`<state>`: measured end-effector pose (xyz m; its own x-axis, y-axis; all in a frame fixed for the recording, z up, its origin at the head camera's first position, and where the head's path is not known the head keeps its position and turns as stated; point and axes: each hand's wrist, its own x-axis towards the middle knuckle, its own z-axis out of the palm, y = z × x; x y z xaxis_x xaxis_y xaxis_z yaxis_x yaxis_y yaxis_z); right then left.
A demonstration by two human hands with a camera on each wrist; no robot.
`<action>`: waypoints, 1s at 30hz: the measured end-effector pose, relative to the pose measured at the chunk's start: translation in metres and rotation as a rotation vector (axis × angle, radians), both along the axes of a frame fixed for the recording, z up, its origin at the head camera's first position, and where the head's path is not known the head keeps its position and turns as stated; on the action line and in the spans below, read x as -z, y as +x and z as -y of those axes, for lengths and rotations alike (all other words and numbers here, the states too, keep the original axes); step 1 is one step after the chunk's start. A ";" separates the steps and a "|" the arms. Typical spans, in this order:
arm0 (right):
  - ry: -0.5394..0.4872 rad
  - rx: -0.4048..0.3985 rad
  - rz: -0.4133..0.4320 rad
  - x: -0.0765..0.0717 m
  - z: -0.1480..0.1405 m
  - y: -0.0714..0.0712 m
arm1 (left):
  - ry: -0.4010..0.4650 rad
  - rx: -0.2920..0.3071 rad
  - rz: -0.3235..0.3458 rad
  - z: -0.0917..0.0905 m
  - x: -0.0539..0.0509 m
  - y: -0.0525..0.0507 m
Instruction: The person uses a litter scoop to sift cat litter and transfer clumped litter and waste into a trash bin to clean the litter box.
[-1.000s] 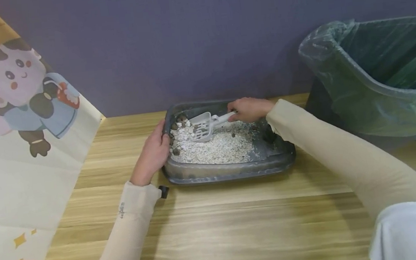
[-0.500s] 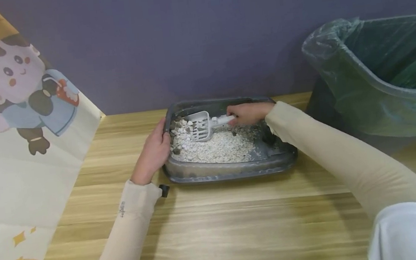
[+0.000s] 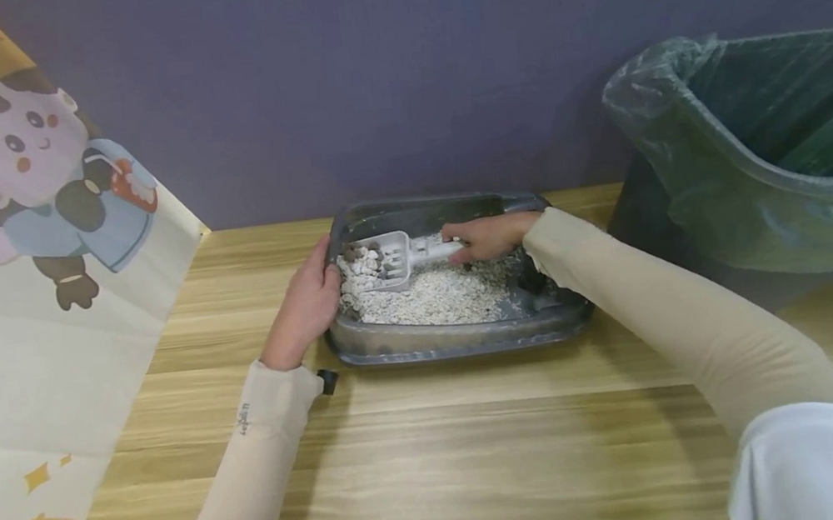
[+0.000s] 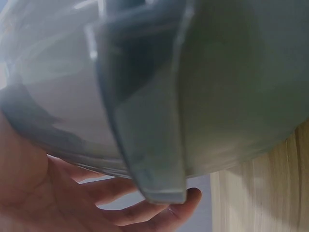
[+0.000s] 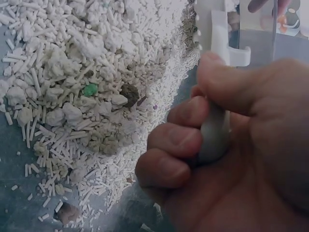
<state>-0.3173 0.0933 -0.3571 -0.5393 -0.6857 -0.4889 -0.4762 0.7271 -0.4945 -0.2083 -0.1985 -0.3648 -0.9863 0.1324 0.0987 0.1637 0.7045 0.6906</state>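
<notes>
Currently the right hand (image 3: 488, 238) has its fingers curled round the scoop (image 3: 419, 255), which sits in litter (image 3: 453, 296) inside the tray (image 3: 462, 338); the left hand (image 3: 306, 302) grips the tray's left end.

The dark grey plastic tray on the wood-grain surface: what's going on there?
A person's right hand grips the handle of a white slotted plastic scoop. The scoop's head is at the left end of the dark grey plastic tray, among white pellet litter and brownish lumps. The left hand holds that end of the tray. To the right stands a dark bin lined with a translucent greenish plastic bag.
</notes>
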 end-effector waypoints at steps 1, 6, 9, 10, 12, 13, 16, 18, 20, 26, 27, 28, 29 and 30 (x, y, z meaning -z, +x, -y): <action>0.000 0.000 -0.007 -0.001 -0.001 0.001 | 0.001 0.002 -0.001 -0.001 0.000 0.000; -0.025 0.014 -0.022 -0.010 -0.011 0.008 | 0.013 0.008 -0.006 -0.003 -0.003 0.000; -0.036 0.033 -0.035 -0.018 -0.021 0.016 | 0.021 0.014 0.000 -0.002 -0.002 0.000; -0.037 0.040 -0.045 -0.021 -0.024 0.020 | 0.022 0.015 0.002 -0.002 -0.002 0.000; -0.050 0.046 -0.088 -0.026 -0.032 0.027 | 0.023 0.017 0.007 -0.001 0.000 -0.001; -0.060 0.053 -0.107 -0.027 -0.036 0.030 | 0.022 0.015 0.010 -0.001 0.000 -0.001; -0.129 0.085 -0.153 -0.030 -0.047 0.040 | 0.018 0.010 0.011 0.000 0.001 -0.001; -0.178 0.119 -0.162 -0.030 -0.055 0.046 | 0.014 0.006 0.012 0.001 0.002 -0.001; -0.221 0.158 -0.171 -0.029 -0.061 0.052 | 0.010 0.004 0.008 0.001 0.002 -0.001; -0.289 0.215 -0.254 -0.025 -0.074 0.067 | 0.001 0.002 0.007 0.000 0.001 0.000; -0.297 0.217 -0.266 -0.024 -0.076 0.069 | 0.001 0.002 0.009 0.000 0.001 0.000; -0.310 0.221 -0.272 -0.023 -0.077 0.070 | 0.001 0.001 0.011 0.000 0.001 0.000; -0.321 0.224 -0.277 -0.021 -0.078 0.072 | 0.000 -0.001 0.013 0.000 0.001 0.000; -0.330 0.227 -0.280 -0.019 -0.078 0.074 | 0.000 -0.002 0.014 0.000 0.001 0.000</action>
